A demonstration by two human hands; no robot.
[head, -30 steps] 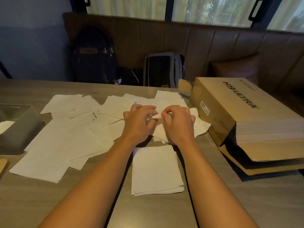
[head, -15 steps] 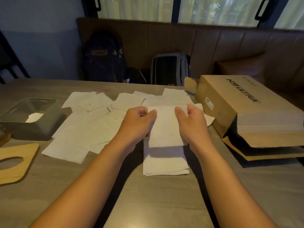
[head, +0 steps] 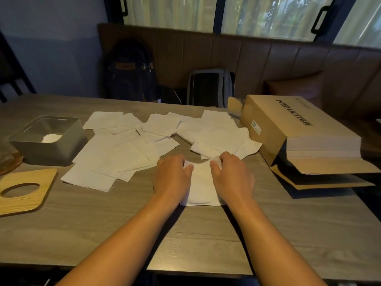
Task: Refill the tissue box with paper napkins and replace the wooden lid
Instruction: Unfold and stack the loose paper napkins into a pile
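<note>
Through the head camera I see both hands down on the small napkin pile [head: 201, 186], near the middle of the table [head: 185, 234]. The left hand [head: 172, 176] lies on the pile's left side with its thumb on the paper. Its fingers are bent, and I cannot tell if they grab anything. The right hand [head: 233, 176] sits on the right side, and its thumb and fingers pinch the pile's far edge. Loose napkins [head: 115, 155] are spread out behind the hands. The grey tissue box [head: 53, 153] stands far left, lid off, with a bit of white paper inside. The wooden lid [head: 41, 182] lies flat in front of it. A brown cardboard box [head: 274, 124] lies on the right.
</note>
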